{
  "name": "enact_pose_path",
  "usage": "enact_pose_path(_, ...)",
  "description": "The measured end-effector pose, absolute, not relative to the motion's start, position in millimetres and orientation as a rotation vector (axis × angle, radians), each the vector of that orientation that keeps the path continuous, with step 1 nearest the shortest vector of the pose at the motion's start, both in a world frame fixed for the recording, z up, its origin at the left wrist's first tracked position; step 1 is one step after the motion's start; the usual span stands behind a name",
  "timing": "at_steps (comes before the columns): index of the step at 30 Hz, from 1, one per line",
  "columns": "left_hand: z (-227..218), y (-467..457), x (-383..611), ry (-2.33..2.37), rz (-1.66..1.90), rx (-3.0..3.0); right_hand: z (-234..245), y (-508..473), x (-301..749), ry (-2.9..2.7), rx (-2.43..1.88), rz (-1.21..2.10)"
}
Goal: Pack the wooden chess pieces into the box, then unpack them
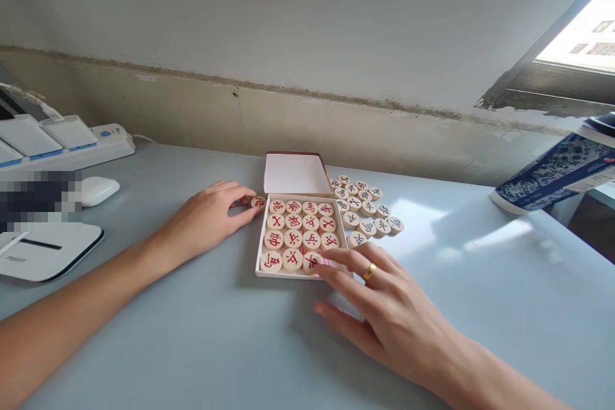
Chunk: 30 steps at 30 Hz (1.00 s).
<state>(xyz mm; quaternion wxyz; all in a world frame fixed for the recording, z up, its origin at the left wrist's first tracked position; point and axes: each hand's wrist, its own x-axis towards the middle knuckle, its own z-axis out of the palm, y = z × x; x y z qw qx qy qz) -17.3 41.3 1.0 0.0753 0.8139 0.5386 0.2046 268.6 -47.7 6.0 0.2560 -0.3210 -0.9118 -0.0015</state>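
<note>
An open white box (258, 255) stands in the middle of the table, filled with rows of round wooden Chinese chess pieces (293, 239) with red characters. At its left edge my left hand (216, 211) pinches one more red-marked Chinese chess piece (258, 202) between thumb and fingers. My right hand (379, 301), wearing a gold ring, hovers at the box's front right corner, fingers stretched and thumb apart. Its fingertips reach a red-marked piece (311, 262) in the front row and hide that corner. Black-marked pieces (368, 208) lie loosely to the right of the box.
Behind the box lies its lid (293, 172), inside face up. At the left are a power strip (115, 139) with chargers, a white earphone case (99, 191) and a flat white device (52, 250). A blue patterned cup (552, 170) stands right, near the wall.
</note>
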Motion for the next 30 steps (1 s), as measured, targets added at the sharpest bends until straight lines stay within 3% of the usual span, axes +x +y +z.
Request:
enact_pose_path(7,6.7,34.2,-14.6,1.636,0.746,2.464,7.0,-46.0,268.3,-2.571,-0.845,0.068)
enact_pose_path(15,6.1,11.5,-0.1,0.936,0.845,3.063,4.5,-47.5,266.3,-2.575,-0.897,0.001)
enact_pose_path(19,0.9,18.5,0.7,1.183,0.898,2.903,2.8,-46.1,267.2,-2.542,-0.901,0.025)
enact_pose_path(22,-1.5,29.2,-2.4,1.478,0.671,2.612,2.1,-44.9,267.6,-2.561,-0.907,0.050)
enact_pose_path(25,-3.3,36.3,-5.1,1.485,0.451,2.470,2.1,-44.7,267.6,-2.601,-0.911,0.040)
enact_pose_path(30,-5.1,39.1,-4.7,1.417,0.447,2.448,0.1,-44.4,267.1,-2.561,-0.896,0.044)
